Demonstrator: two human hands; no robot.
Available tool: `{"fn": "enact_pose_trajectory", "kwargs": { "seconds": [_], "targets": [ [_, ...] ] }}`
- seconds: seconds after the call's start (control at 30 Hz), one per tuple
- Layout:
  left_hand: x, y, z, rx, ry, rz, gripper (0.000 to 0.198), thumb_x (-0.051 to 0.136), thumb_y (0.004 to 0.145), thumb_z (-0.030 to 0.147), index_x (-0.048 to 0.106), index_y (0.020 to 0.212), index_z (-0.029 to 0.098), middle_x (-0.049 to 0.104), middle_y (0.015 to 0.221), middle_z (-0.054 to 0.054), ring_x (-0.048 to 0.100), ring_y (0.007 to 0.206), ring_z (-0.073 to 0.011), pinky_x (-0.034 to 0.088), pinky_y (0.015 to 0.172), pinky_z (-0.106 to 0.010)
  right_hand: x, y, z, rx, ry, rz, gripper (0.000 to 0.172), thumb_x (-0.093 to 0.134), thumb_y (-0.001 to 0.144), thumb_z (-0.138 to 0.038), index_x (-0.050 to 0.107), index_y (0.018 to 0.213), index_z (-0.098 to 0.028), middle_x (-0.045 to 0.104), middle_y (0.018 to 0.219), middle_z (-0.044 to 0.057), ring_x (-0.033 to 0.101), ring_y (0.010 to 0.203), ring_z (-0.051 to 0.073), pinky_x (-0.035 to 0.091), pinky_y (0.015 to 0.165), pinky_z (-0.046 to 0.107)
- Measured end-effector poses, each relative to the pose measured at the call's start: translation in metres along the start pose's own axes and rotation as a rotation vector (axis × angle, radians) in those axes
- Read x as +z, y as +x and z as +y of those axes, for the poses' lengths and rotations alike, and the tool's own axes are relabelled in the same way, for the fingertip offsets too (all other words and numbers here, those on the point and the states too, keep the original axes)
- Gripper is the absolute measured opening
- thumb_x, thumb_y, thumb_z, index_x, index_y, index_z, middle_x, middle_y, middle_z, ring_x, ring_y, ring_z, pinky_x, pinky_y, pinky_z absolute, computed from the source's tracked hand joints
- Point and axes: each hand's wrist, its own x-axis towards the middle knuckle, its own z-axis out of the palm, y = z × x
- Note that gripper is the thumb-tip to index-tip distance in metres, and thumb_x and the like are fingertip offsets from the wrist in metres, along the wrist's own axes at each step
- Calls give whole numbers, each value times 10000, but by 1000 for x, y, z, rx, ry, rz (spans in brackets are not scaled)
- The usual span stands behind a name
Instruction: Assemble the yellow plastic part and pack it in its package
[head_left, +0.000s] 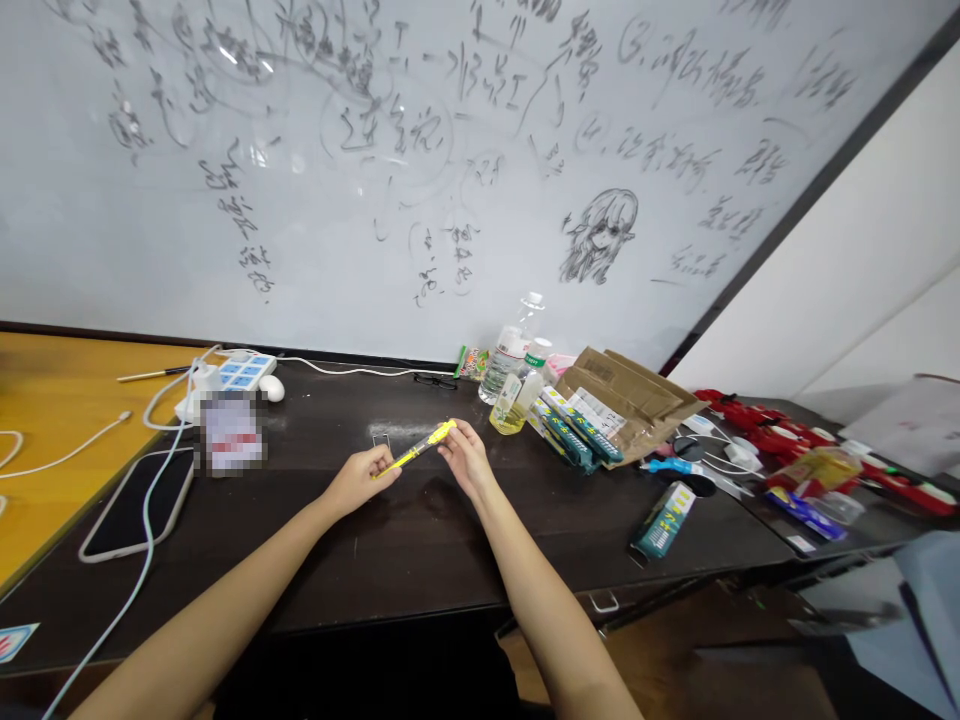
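A slim yellow pen-like tool point(421, 447) is held level above the dark desk point(390, 560) between both hands. My left hand point(365, 478) pinches its near, lower end with curled fingers. My right hand point(466, 458) grips the far end, where a yellow cap shows at the fingertips. Both forearms reach in from the bottom of the view.
A phone point(139, 505) on a white cable lies at the left, near a power strip point(238, 373). To the right stand two plastic bottles point(512, 362), a cardboard box point(626, 400), green packs point(577, 425) and red items point(757, 430). A whiteboard point(420, 160) covers the wall behind.
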Motion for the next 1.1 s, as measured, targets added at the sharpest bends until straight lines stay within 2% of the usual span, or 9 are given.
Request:
{"fn": "enact_pose_trajectory", "kwargs": {
  "seconds": [0.57,0.8,1.1],
  "targets": [
    [1,-1,4,-57,-148,-28,259,540,792,399,441,705,176,387,544,79,353,460,-49,268,458,-175,-2,2,3,-2,-27,-15,298,759,641,-263,657,914,-199,709,864,21,608,650,89,507,568,192],
    [0,-2,7,-91,-213,-54,262,546,790,406,439,719,179,403,520,84,362,422,-46,269,428,-171,-1,2,2,19,-20,2,266,765,634,-264,657,868,-196,705,839,18,610,655,98,505,576,205],
    [1,-2,12,-99,-206,-57,274,541,792,413,417,703,186,388,499,93,353,404,-45,263,423,-176,-2,3,4,22,12,-15,287,756,647,-256,654,911,-213,698,828,3,603,641,86,512,603,203]
  ]
}}
